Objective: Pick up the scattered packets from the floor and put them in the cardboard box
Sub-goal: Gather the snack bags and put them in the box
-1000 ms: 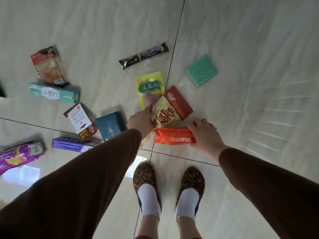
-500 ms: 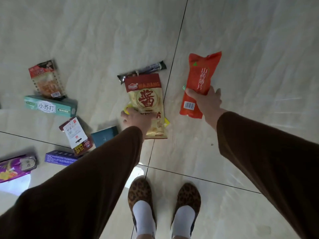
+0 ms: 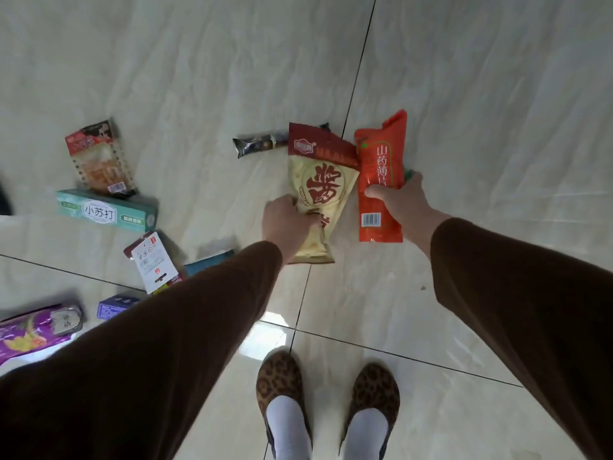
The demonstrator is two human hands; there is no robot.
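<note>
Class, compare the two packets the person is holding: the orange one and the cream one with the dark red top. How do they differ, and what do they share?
The orange packet is long and narrow; the cream packet is wider and crumpled.
The orange packet is a single colour; the cream packet has a dark red top band and a large red character.
The right hand grips the orange packet; the left hand grips the cream packet.
Both are held near their lower part, top end pointing away from the person.

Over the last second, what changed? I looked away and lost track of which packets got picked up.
The right hand lifted the orange packet off the floor and now holds it upright. The left hand raised the cream-and-maroon packet, bringing it beside the orange one. The black stick packet, toothpaste box and purple packet stayed on the floor.
</note>
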